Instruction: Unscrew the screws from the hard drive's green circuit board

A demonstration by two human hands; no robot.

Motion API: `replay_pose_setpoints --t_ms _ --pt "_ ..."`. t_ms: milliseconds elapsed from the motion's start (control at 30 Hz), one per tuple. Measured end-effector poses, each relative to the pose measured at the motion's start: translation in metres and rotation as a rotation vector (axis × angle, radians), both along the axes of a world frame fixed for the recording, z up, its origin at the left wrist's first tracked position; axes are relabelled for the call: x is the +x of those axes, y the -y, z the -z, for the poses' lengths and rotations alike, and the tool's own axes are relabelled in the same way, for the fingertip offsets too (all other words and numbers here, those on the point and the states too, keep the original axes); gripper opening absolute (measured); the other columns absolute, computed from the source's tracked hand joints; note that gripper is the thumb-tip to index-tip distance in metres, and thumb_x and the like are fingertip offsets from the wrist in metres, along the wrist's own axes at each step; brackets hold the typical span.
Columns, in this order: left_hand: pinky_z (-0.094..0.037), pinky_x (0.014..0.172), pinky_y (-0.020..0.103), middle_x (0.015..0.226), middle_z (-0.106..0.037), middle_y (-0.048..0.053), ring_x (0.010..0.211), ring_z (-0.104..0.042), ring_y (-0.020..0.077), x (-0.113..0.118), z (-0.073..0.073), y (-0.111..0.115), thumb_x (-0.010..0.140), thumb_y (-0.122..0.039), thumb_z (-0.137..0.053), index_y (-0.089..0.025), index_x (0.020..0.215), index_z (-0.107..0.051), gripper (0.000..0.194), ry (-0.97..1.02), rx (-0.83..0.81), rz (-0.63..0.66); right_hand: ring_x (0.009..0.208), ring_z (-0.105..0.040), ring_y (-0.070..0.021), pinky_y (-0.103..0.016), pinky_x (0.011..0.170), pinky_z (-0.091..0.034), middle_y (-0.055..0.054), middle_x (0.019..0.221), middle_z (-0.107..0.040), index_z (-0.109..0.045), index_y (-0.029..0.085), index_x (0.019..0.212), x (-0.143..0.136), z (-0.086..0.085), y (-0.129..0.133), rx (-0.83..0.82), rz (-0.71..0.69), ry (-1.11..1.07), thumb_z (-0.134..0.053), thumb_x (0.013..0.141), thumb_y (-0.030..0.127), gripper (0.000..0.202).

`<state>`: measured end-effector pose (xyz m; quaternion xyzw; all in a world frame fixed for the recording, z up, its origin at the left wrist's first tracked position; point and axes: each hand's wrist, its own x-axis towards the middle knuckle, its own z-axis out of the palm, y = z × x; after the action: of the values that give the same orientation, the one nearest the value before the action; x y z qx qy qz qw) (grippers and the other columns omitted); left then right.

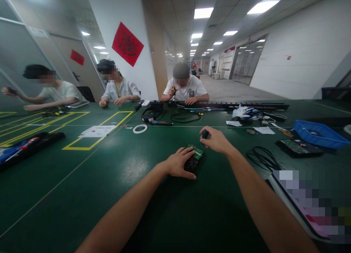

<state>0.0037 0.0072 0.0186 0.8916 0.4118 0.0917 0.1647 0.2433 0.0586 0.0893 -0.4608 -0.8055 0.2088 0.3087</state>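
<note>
A small black device with a green circuit board [196, 154] on its top lies on the green table in front of me. Across its left side rests my left hand [179, 163], fingers spread over the board and thumb stretched along the near edge. My right hand [215, 139] is closed around the dark green handle of a screwdriver [204, 134], just beyond the device's far right corner. The screwdriver's shaft and tip are too faint to make out.
A second black device with a green board [298, 147] lies at right, by a blue tray [319, 133], black cable [261, 158] and a pixelated flat object [301, 205]. Farther off are a white tape roll [140, 129], paper [97, 131] and a long black bar [227, 106]. Several people sit opposite.
</note>
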Motion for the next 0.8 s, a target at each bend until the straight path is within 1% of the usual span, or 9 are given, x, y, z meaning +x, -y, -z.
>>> replay_pose_setpoints --t_ms 100,200,267,367,433,500,667,733,800 --pt "-0.024 0.117 0.057 0.164 -0.019 0.007 0.147 -0.016 0.0426 0.0 0.0 0.0 0.061 -0.084 -0.067 -0.03 0.157 -0.022 0.119 0.011 0.003 0.004 0.056 -0.065 -0.0103 -0.022 0.052 -0.05 -0.001 0.1 -0.07 -0.057 0.023 0.103 0.0 0.004 -0.001 -0.093 -0.024 -0.115 -0.066 0.079 0.02 0.027" --pt "-0.024 0.117 0.057 0.164 -0.018 0.007 0.147 -0.016 0.0428 0.0 0.001 -0.001 0.061 -0.084 -0.067 -0.03 0.157 -0.022 0.12 0.01 0.003 0.005 0.058 -0.067 -0.0131 -0.022 0.05 -0.052 -0.002 0.089 -0.07 -0.056 0.023 0.105 0.0 0.005 -0.001 -0.178 -0.045 -0.175 -0.067 0.081 0.022 0.026" --pt "-0.024 0.117 0.057 0.164 -0.018 0.008 0.148 -0.016 0.0422 0.0 0.001 -0.001 0.061 -0.085 -0.066 -0.029 0.158 -0.021 0.12 -0.003 -0.001 0.009 0.056 -0.067 -0.0143 -0.024 0.051 -0.054 -0.002 0.081 -0.069 -0.056 0.022 0.103 0.0 0.003 -0.001 -0.236 -0.047 -0.2 -0.066 0.085 0.03 0.023" --pt "-0.025 0.117 0.057 0.164 -0.017 0.007 0.148 -0.015 0.0419 0.0 0.0 -0.001 0.061 -0.085 -0.065 -0.03 0.158 -0.019 0.121 -0.018 -0.006 0.004 0.058 -0.067 -0.015 -0.027 0.054 -0.057 -0.005 0.085 -0.069 -0.056 0.022 0.102 -0.001 -0.001 -0.001 -0.378 -0.063 -0.299 -0.052 0.095 0.043 0.023" --pt "-0.026 0.116 0.059 0.165 -0.016 0.007 0.148 -0.015 0.0423 0.001 -0.002 0.0 0.061 -0.085 -0.065 -0.03 0.158 -0.019 0.121 -0.021 -0.01 -0.003 0.06 -0.067 -0.0144 -0.027 0.056 -0.058 -0.006 0.089 -0.068 -0.057 0.021 0.104 0.0 -0.003 -0.002 -0.455 -0.084 -0.365 -0.041 0.099 0.045 0.029" --pt "-0.026 0.116 0.06 0.165 -0.016 0.006 0.148 -0.014 0.0426 0.001 -0.003 0.0 0.061 -0.085 -0.065 -0.03 0.158 -0.019 0.12 -0.017 -0.015 -0.006 0.06 -0.065 -0.0131 -0.024 0.053 -0.055 -0.006 0.091 -0.069 -0.058 0.021 0.107 0.001 -0.005 -0.002 -0.481 -0.112 -0.376 -0.038 0.1 0.044 0.031" --pt "-0.025 0.117 0.059 0.164 -0.016 0.006 0.148 -0.014 0.0426 0.001 -0.004 0.001 0.062 -0.083 -0.067 -0.031 0.157 -0.021 0.118 0.001 -0.018 -0.003 0.055 -0.054 -0.0078 -0.017 0.039 -0.037 -0.008 0.105 -0.071 -0.065 0.019 0.104 0.003 -0.011 0.001 -0.457 -0.149 -0.345 -0.048 0.096 0.037 0.027" --pt "-0.025 0.117 0.059 0.164 -0.016 0.006 0.148 -0.014 0.0427 0.001 -0.003 0.001 0.061 -0.084 -0.067 -0.03 0.158 -0.02 0.119 -0.006 -0.019 0.0 0.054 -0.052 -0.007 -0.017 0.04 -0.035 -0.009 0.11 -0.071 -0.067 0.018 0.103 0.002 -0.013 0.002 -0.473 -0.156 -0.368 -0.051 0.094 0.035 0.025" --pt "-0.025 0.116 0.059 0.165 -0.016 0.007 0.148 -0.014 0.0429 0.001 -0.003 0.0 0.061 -0.084 -0.067 -0.031 0.158 -0.019 0.12 -0.007 -0.021 0.0 0.056 -0.054 -0.0078 -0.018 0.042 -0.038 -0.01 0.11 -0.071 -0.067 0.017 0.103 0.002 -0.014 0.003 -0.501 -0.164 -0.402 -0.052 0.093 0.034 0.025"
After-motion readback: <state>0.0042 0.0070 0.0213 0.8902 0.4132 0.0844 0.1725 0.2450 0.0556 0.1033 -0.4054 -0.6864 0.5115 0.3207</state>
